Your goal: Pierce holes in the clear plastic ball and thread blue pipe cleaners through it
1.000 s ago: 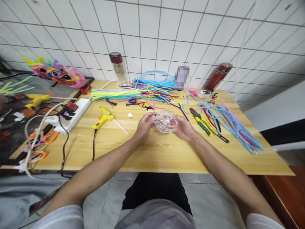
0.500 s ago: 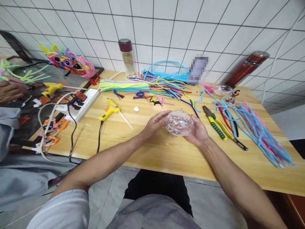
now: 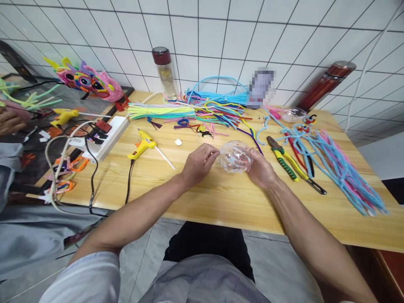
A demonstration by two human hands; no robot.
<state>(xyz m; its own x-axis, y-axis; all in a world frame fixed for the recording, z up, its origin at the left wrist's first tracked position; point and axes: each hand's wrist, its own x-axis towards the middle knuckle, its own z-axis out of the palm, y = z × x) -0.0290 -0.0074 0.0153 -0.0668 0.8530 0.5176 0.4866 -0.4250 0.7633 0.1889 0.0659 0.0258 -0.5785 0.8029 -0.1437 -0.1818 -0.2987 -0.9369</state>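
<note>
A clear, hollow, rounded plastic shell (image 3: 235, 158) with a patterned surface is in front of me, just above or on the table; I cannot tell whether it touches the wood. My right hand (image 3: 261, 168) grips its right side, thumb on the upper edge. At the left edge of the shell is my left hand (image 3: 200, 162), its fingers curled in a pinch. Whatever may lie between those fingertips is hidden. Beyond the left hand lies a small white piece (image 3: 178, 142), and a yellow hot glue gun (image 3: 143, 145) with a white glue stick lies further left.
Green-yellow pliers (image 3: 282, 160) lie to the right, near blue and pink pipe cleaners (image 3: 347, 172). More pipe cleaners (image 3: 164, 111) are bundled at the back, between a glass bottle (image 3: 166, 75) and a red flask (image 3: 326, 86). A power strip (image 3: 110, 136) and another person's hand (image 3: 11, 122) are left.
My left hand has come off the shell's side and its fingers have curled together. The right hand keeps hold, and the shell has turned slightly. The view has shifted a little.
</note>
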